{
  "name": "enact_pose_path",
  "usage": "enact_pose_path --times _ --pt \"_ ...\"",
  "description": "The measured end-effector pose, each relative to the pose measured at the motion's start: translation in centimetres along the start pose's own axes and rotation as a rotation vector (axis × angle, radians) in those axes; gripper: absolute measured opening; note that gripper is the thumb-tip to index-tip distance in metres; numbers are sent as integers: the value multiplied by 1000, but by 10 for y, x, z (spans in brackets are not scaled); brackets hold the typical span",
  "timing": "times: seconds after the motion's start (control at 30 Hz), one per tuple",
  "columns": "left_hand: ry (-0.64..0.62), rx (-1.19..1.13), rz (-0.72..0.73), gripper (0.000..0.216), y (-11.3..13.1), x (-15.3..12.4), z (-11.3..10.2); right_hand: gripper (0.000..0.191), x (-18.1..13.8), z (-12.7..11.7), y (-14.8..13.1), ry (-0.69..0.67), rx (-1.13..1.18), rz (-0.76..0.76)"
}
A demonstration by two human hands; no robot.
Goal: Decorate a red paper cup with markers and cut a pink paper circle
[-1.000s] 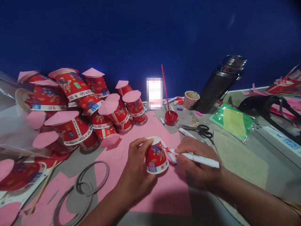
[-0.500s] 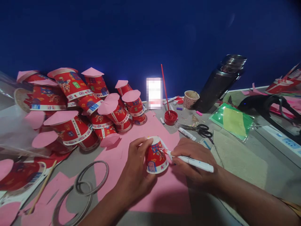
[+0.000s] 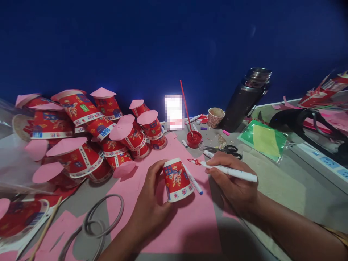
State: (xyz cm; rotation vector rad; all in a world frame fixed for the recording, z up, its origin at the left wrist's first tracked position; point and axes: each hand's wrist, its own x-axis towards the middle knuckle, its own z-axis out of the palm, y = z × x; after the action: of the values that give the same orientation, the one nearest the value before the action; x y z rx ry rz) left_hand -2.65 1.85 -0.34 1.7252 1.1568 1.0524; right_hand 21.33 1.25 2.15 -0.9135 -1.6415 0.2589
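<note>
My left hand (image 3: 150,203) is closed around the left side of a red printed paper cup (image 3: 178,179), which is upside down and tilted a little. My right hand (image 3: 233,181) grips a white marker pen (image 3: 236,173) with a red-stained tip. That tip points left and is apart from the cup, just above its right side. Partly behind the cup lies another white marker with a blue end (image 3: 196,184). Beneath both is a pink paper sheet (image 3: 190,232).
Stacked red cups with pink paper cones (image 3: 85,159) fill the left. Grey rings (image 3: 102,214) lie in front. Behind stand a red paint pot (image 3: 194,139) with a stick, a small patterned cup (image 3: 216,117) and a black flask (image 3: 241,103). Scissors (image 3: 231,149) and a power strip (image 3: 323,159) sit right.
The marker tip has come off the cup and moved up and slightly right. My left hand has turned the cup, so a different part of its print faces me. The view has shifted slightly.
</note>
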Motion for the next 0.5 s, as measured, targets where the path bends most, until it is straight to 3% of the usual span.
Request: enact_pose_path --times 0.1,0.2,0.4,0.5 --pt "1 -243 -225 82 8 1 0 15 -2 1 2 22 44 102" --pt "-26 -343 -331 94 9 1 -2 15 -3 2 2 36 94 185" --pt "-82 -449 -415 101 10 1 -5 5 -7 3 2 64 228 387" --pt "-6 -441 -344 92 15 3 1 8 -7 4 3 70 360 488"
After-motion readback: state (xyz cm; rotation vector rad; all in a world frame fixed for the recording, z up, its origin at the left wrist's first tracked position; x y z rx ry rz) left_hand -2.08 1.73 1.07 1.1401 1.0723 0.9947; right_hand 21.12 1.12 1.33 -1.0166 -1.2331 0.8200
